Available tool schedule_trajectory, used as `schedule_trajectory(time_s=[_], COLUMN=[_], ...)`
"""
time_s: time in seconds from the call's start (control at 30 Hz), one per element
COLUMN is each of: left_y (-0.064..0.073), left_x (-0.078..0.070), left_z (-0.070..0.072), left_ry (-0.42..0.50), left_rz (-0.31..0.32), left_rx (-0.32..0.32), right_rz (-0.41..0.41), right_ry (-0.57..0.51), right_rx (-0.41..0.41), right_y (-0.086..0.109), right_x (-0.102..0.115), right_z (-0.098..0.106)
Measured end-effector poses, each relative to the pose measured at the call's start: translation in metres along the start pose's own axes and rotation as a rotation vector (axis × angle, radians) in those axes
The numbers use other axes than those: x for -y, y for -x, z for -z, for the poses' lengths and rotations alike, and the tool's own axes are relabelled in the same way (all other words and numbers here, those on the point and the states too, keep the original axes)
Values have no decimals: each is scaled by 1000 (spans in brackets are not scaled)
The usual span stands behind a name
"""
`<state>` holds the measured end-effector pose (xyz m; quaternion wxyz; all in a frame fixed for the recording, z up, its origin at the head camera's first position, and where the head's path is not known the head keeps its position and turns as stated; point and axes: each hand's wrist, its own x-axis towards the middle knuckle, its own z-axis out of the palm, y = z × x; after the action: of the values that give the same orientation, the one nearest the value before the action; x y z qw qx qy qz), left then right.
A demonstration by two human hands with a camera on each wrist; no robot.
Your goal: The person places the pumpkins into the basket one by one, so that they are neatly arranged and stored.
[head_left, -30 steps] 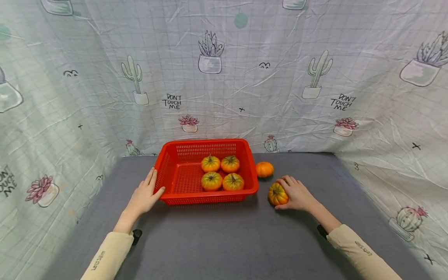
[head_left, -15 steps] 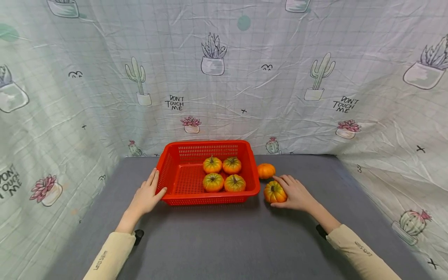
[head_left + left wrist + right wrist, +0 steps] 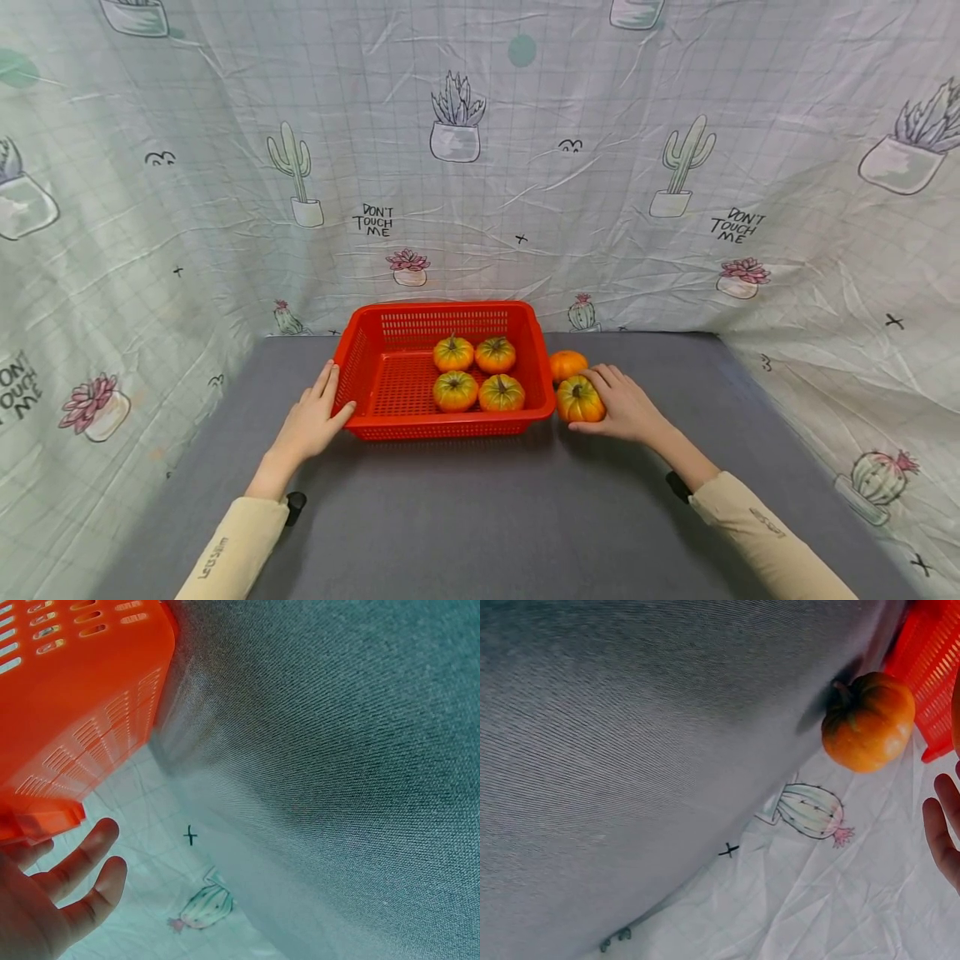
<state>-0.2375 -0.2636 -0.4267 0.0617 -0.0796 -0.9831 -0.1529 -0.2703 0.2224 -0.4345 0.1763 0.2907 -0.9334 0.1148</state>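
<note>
My right hand [image 3: 622, 406] grips a small orange-and-green pumpkin [image 3: 580, 400] just outside the right end of a red plastic basket [image 3: 442, 429]. In the right wrist view only its fingers [image 3: 943, 825] and a sliver of that pumpkin appear, at the right edge. Behind it another orange pumpkin [image 3: 567, 365] lies on the table, partly covered in the head view. My left hand [image 3: 309, 421] rests against the basket's left side, fingers extended along it and thumb at the front corner. The left wrist view shows those fingers [image 3: 101, 889] loosely bent beside the rim.
Several small pumpkins [image 3: 454, 392] sit in two rows in the right half of the basket. Grey cloth covers the table [image 3: 450, 517]. A pale curtain [image 3: 525, 192] printed with cacti hangs behind the table and along both sides.
My right hand has carried its pumpkin left and away from me, closer to the basket and the pumpkin behind. The left hand stays against the basket.
</note>
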Motion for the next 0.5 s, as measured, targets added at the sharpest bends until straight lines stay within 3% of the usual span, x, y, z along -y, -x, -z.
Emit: schedule_trajectory(time_s=[0.5], left_y=[0], left_x=[0], left_z=[0], left_ry=[4], left_rz=[2], left_rx=[2], right_rz=[3], right_ry=[15], right_rx=[-48], right_y=[-19], right_x=[0], right_z=[15])
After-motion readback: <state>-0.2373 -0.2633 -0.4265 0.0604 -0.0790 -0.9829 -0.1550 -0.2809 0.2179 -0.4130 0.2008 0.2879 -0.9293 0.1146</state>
